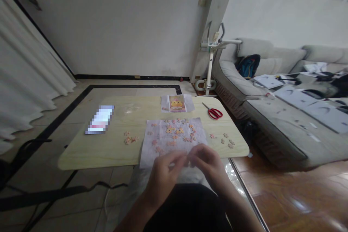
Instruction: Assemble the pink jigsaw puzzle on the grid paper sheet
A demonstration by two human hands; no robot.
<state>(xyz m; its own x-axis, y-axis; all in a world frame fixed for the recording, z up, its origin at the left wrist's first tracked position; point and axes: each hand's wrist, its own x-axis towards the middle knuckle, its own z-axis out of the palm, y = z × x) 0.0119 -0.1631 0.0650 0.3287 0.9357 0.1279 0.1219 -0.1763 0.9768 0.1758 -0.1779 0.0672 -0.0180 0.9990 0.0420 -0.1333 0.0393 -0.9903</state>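
My left hand and my right hand meet over the near edge of the table, fingertips pinched close together. Whatever is between their fingers is too small and blurred to make out. Just beyond them a pale cloth lies on the table, its near edge hanging over. Scattered across it are several small jigsaw pieces in pink and orange, some seemingly joined in a partial frame. More loose pieces lie left of the cloth in a small heap and to its right.
Behind the cloth lies a picture card with a yellow cartoon on white paper. Red-handled scissors rest at the table's back right, and a phone at its left. A grey sofa stands to the right of the table.
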